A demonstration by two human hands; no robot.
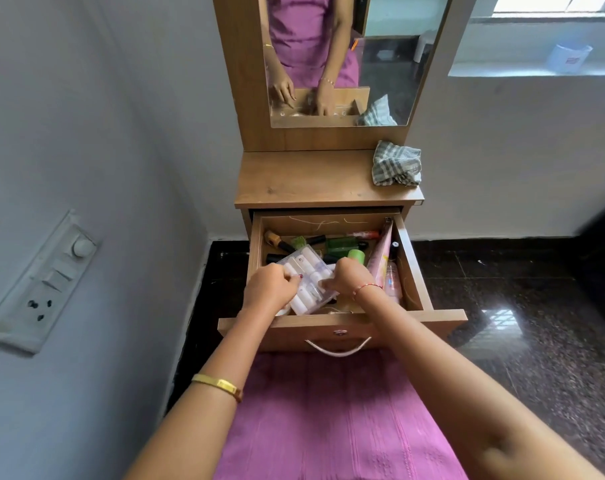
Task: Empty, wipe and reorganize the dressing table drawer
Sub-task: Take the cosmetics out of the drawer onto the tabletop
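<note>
Both hands, left hand [271, 285] and right hand [349, 277], grip the clear plastic case [308, 275] near the drawer's [415, 271] front edge. I'd lift it level so nothing spills, then park it on the surface [304, 178].

Bare-armed, in a pink-purple garment [329, 417] with fine vertical texture; a flat gold bangle [218, 383] circles the left forearm, a thin red-and-gold bracelet [365, 289] the right wrist; one fingernail painted red.

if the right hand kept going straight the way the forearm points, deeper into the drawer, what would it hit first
Probably the green cap just beyond the right hand, among the bottles at the back of the drawer; depth is unclear.
</note>
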